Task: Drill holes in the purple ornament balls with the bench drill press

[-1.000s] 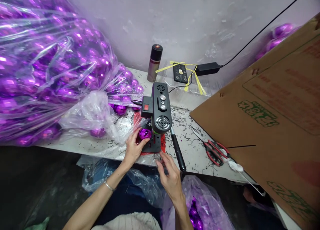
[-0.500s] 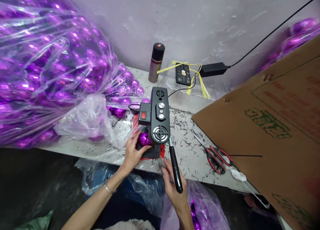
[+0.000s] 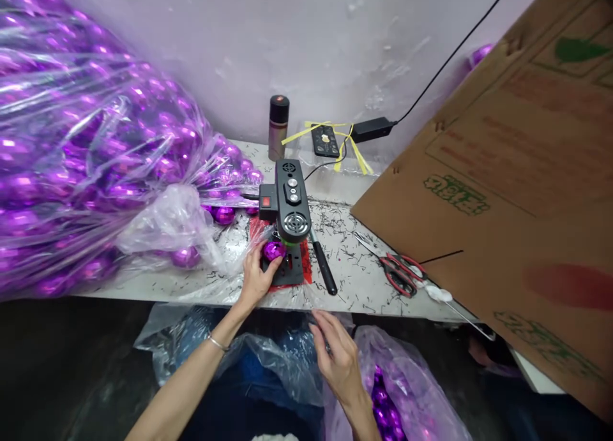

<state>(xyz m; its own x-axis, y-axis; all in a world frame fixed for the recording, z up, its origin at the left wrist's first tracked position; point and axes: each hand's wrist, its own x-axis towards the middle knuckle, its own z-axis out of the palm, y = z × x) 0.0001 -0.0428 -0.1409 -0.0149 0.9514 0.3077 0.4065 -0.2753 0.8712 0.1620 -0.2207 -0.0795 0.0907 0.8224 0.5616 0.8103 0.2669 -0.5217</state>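
Centrally: one black upright machine with round vents and silver buttons [image 3: 294,201], a red switch on its side box, standing on the worktop [image 3: 357,299].

Middle of frame, below the machine's head: one shiny purple faceted ball [image 3: 273,250], over a dark slotted metal plate [image 3: 295,272]; whether it touches the plate cannot be told.

Left hand [image 3: 257,274], centre: grip closed on the ball, thumb at its near side, fingers at its far left, presumably to steady it while keeping clear of the head.

Right hand [image 3: 338,358], lower centre: grip empty, fingers loosely curled and apart from the thumb, just off the worktop's front edge. Nearest item above: one black lever handle [image 3: 325,270], slanting down right, untouched, probably angled so for easy reach.

Upper left: one large clear plastic bag of purple balls [image 3: 96,141], its mouth lying toward the machine, likely for a short reach.

Right of centre: one pair of red-and-black-handled scissors [image 3: 401,275], laid beside a large brown printed cardboard carton [image 3: 483,230].

Lower right of centre: one translucent plastic bag with purple contents [image 3: 389,403], below the worktop's edge.
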